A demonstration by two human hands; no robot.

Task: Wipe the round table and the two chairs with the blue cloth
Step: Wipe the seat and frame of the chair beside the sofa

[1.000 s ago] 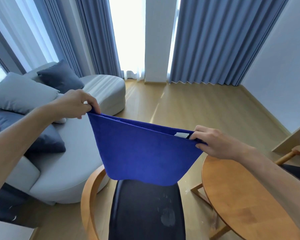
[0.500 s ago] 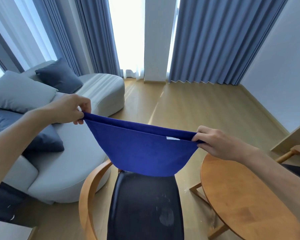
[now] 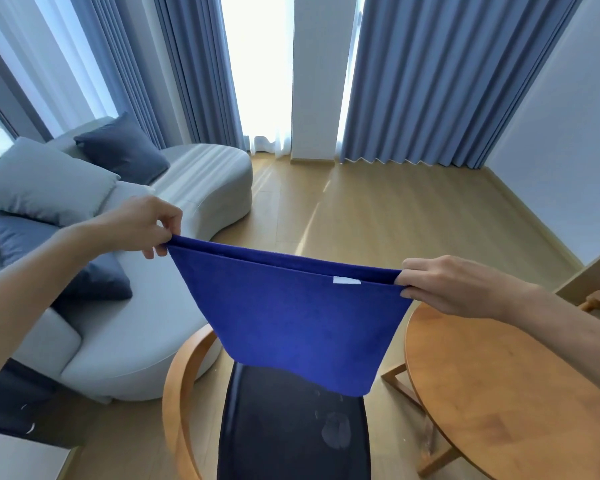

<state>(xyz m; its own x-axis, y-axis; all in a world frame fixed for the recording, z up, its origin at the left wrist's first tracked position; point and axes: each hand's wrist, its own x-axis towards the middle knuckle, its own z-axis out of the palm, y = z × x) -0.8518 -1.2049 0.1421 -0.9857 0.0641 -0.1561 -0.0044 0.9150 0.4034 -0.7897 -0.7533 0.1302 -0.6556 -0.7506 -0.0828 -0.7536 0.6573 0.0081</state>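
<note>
So the person is holding the cloth (image 3: 291, 317) stretched out in the air, folded double by the look of it, with the folded-over top edge running left to right between the two hands. The left hand (image 3: 142, 225) is pinching the cloth's upper left corner between thumb and curled fingers, and the right hand (image 3: 440, 285) is pinching the upper right corner the same way, fingers bunched together over the edge. There's a little white tag near the right-hand corner.

Everything here is relative to the cloth: it's hanging directly above the chair (image 3: 284, 424), its lower edge dangling just over the back part of the dark seat but not touching it as far as the view shows. The seat has some pale smudges on it, below and slightly right of the cloth's bottom corner. The table (image 3: 506, 393) is sitting down and to the right of the cloth, right under the right forearm.

The cloth's long axis is going sideways, tilting a bit lower on the right. Judging from that, the chair seat is the closest surface, straight below, and the right hand is the one nearer the table. Probably the next thing is bunching or lowering the cloth onto one of those. A second chair is barely peeking in at the far right, past the table.
</note>
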